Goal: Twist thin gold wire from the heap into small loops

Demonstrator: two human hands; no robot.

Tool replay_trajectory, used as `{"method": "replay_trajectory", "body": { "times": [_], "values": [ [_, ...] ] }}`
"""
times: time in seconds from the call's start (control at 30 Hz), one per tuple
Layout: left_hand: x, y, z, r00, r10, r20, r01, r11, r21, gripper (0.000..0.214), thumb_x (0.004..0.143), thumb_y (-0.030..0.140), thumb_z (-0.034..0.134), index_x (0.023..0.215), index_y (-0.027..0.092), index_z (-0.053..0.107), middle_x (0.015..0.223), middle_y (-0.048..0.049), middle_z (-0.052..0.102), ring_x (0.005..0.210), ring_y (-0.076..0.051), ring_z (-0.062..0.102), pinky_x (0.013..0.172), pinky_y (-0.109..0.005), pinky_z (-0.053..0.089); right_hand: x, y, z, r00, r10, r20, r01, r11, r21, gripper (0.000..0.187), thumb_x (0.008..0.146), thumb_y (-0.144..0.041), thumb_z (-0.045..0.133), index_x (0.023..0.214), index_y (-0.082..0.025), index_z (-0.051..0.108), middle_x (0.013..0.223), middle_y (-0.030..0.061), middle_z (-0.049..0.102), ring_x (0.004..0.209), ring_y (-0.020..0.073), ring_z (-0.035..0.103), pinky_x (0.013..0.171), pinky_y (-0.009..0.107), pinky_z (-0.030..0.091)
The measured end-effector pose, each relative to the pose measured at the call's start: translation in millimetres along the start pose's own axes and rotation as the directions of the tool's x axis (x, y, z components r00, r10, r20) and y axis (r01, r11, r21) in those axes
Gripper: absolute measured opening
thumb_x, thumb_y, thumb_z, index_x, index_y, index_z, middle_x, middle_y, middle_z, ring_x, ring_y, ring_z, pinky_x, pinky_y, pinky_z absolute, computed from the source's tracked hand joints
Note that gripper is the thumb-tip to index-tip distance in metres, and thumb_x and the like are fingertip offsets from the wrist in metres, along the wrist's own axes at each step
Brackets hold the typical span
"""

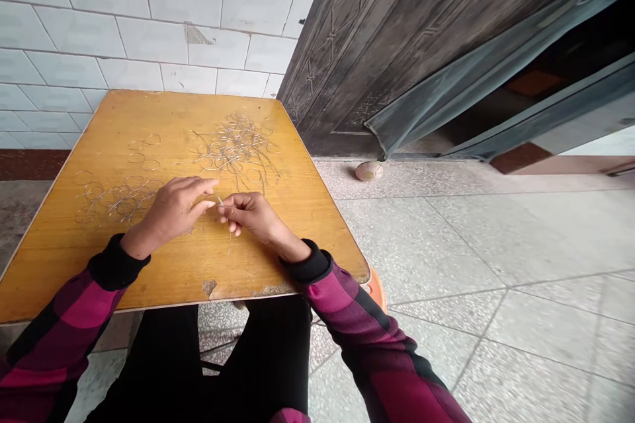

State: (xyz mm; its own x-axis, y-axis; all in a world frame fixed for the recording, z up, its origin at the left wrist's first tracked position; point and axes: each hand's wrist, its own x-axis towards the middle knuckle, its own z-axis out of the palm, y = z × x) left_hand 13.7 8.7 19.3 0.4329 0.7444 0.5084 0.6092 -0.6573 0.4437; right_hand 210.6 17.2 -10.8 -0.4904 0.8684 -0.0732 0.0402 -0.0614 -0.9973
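Observation:
My left hand (173, 211) and my right hand (251, 213) meet over the middle of a small yellow wooden table (163, 258). Both pinch a thin metal wire (224, 211) between their fingertips; its loose end hangs down toward the table's near edge. A tangled heap of bent wire loops (235, 145) lies on the far side of the table. A second, flatter spread of wire loops (116, 201) lies just left of my left hand. Three separate loops (143, 152) rest between the two heaps.
A white tiled wall (149, 20) stands behind the table. A dark carved door (397, 33) leans open to the right. A small round ball (368, 171) lies on the speckled floor by the threshold. An orange stool edge (377, 287) shows under my right arm.

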Motion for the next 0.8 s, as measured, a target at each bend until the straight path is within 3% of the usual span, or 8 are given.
{"method": "replay_trajectory", "body": {
  "times": [0.07,0.17,0.27,0.37,0.47,0.6,0.8],
  "values": [
    [-1.0,-5.9,0.8,0.972,-0.235,0.023,0.234,0.944,-0.235,0.028,0.082,0.025,0.062,0.107,0.013,0.065,0.09,-0.0085,0.072,0.074,-0.016,0.065,0.07,-0.031,0.052,0.7,-2.7,-2.5,1.0,0.025,-0.004,-0.024,0.995,0.101,0.028,0.073,-0.04,0.074,0.075,-0.014,0.063,0.061,-0.0031,0.063,0.043,0.0037,0.051,0.04,0.016,0.042],
    [-1.0,-9.5,3.3,0.872,-0.464,0.156,0.477,0.733,-0.486,0.025,0.076,0.031,0.067,0.092,0.013,0.068,0.07,-0.0025,0.066,0.054,-0.01,0.056,0.053,-0.024,0.045,1.6,-5.2,-5.3,0.998,0.064,0.016,-0.066,0.975,0.211,0.029,0.069,-0.04,0.078,0.072,-0.014,0.064,0.06,-0.0036,0.063,0.041,0.0026,0.049,0.038,0.015,0.038],
    [-0.3,-5.6,7.3,0.822,-0.501,0.271,0.544,0.549,-0.635,0.019,0.075,0.032,0.066,0.076,0.013,0.068,0.063,-0.0008,0.062,0.05,-0.008,0.049,0.047,-0.021,0.039,2.6,-5.5,-6.8,0.993,0.106,0.046,-0.115,0.957,0.266,0.032,0.065,-0.041,0.081,0.075,-0.014,0.065,0.064,-0.0023,0.066,0.043,0.0026,0.05,0.038,0.015,0.038],
    [0.6,0.5,10.4,0.793,-0.527,0.307,0.564,0.443,-0.697,0.018,0.072,0.03,0.067,0.065,0.013,0.066,0.064,-0.0018,0.062,0.051,-0.008,0.051,0.048,-0.022,0.04,3.8,-5.0,-9.5,0.994,0.102,0.046,-0.11,0.968,0.225,0.037,0.065,-0.045,0.08,0.08,-0.014,0.066,0.071,-0.001,0.068,0.046,0.0033,0.052,0.04,0.016,0.039],
    [1.6,4.0,10.7,0.764,-0.579,0.286,0.573,0.405,-0.713,0.017,0.068,0.028,0.069,0.065,0.012,0.065,0.062,-0.0013,0.061,0.051,-0.008,0.053,0.049,-0.022,0.042,4.9,-5.1,-15.1,0.999,0.025,-0.045,-0.021,0.995,0.096,0.038,0.071,-0.051,0.074,0.081,-0.015,0.065,0.06,-0.004,0.061,0.044,0.0042,0.049,0.04,0.017,0.038],
    [2.0,5.7,9.7,0.757,-0.596,0.266,0.579,0.426,-0.695,0.018,0.069,0.03,0.068,0.067,0.012,0.064,0.061,-0.0007,0.06,0.05,-0.009,0.053,0.05,-0.023,0.043,5.0,-6.0,-21.1,0.982,-0.081,-0.171,0.077,0.997,-0.031,0.04,0.075,-0.055,0.068,0.079,-0.016,0.061,0.055,-0.0051,0.055,0.045,0.005,0.048,0.041,0.018,0.036],
    [-0.9,6.1,15.4,0.788,-0.549,0.278,0.583,0.521,-0.623,0.019,0.075,0.03,0.063,0.066,0.014,0.063,0.057,-0.0001,0.059,0.05,-0.009,0.054,0.05,-0.023,0.046,1.3,-6.7,-16.2,0.99,-0.095,-0.102,0.072,0.975,-0.21,0.042,0.076,-0.056,0.066,0.069,-0.016,0.056,0.049,-0.0058,0.051,0.04,0.0047,0.045,0.041,0.019,0.035]
  ]
}}
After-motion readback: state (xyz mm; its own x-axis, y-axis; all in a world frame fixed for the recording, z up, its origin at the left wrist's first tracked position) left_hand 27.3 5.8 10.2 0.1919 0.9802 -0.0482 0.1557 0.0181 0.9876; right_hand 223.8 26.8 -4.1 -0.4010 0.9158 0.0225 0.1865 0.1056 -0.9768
